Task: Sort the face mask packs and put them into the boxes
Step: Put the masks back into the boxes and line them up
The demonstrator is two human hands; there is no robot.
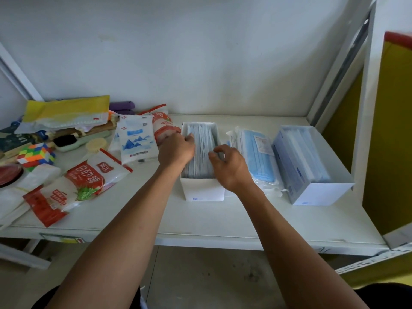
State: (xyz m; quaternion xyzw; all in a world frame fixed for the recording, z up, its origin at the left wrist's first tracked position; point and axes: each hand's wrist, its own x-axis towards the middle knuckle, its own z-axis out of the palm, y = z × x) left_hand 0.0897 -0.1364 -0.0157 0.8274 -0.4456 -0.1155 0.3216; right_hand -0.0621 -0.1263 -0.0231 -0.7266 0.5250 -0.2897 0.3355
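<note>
Mask packs (201, 148) stand on edge in a tight row inside the open box (204, 190), which sits on the white tabletop (223, 221) and serves as my landmark. On my screen both hands are at that box. The left hand (176, 149) comes in over the box's left wall, its fingers curled onto the top edges of the packs there. The right hand (229, 166) is at the box's right wall, with fingers and thumb bent in a narrow pinch on the packs nearest that side. I cannot tell how many packs either hand has hold of.

Just right of the box lies a clear bag of blue masks (256, 157), partly under the right wrist. Right of that bag stands a second box (323, 192), also open at the top. Left of the landmark box lie a white pouch (134, 139) printed with blue mountains, a red and white sugar bag (89, 177) and, farther left, a puzzle cube (36, 155).
</note>
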